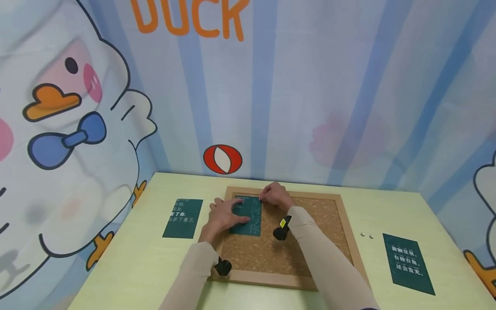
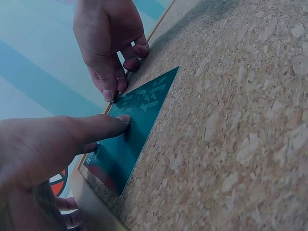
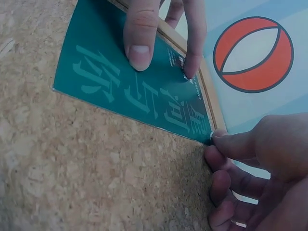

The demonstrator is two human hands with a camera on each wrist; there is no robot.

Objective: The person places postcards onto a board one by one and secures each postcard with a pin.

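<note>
A dark green card [image 1: 253,224] with pale Chinese characters lies on the upper left of a wood-framed cork board [image 1: 267,254]. My left hand [image 1: 224,215] reaches in from the left, its thumb [image 2: 108,126] and a fingertip pressing the card flat. At the card's upper right corner, my right hand [image 1: 276,194] pinches a small thumbtack [image 3: 211,136] between thumb and forefinger. The fingertips mostly hide the tack. In the right wrist view the other fingers of the right hand [image 3: 260,168] curl close over the cork.
Left of the board lies another green card [image 1: 182,226] with white writing, and a third green card [image 1: 408,263] lies to the right. Two small silver tacks [image 1: 367,235] sit beside the board's right edge. A printed duck curtain [image 1: 294,86] stands behind the pale yellow table [image 1: 128,258].
</note>
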